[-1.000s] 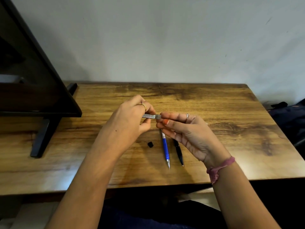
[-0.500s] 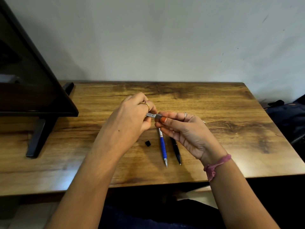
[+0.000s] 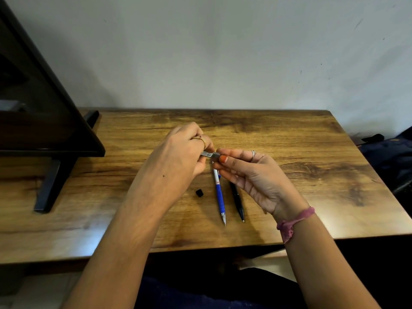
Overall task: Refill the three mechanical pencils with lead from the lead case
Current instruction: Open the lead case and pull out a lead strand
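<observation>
Wood-grain desk (image 3: 289, 197) set against a pale wall; a dark monitor (image 3: 40, 108) on a black stand is seen at the left edge, a dark bag (image 3: 392, 161) off the right edge. Head view only. A small grey lead case (image 3: 209, 155) with a printed label is held above the desk between both hands: it is gripped in the curled fingers of the left hand (image 3: 178, 161), while its right end is pinched by thumb and fingertip of the right hand (image 3: 256, 177), remaining fingers loosely extended. Whether the case is opened cannot be told. Two pencils are laid side by side on the desk beneath the hands, tips toward the near edge: a blue pencil (image 3: 219, 195) and, just right of it, a black pencil (image 3: 237, 200). A third pencil is not seen. A small black cap (image 3: 199, 193) lies left of the blue pencil, apart from it. No lead is visible. Judged early: lead is not yet extracted, and no pencil appears refilled.
</observation>
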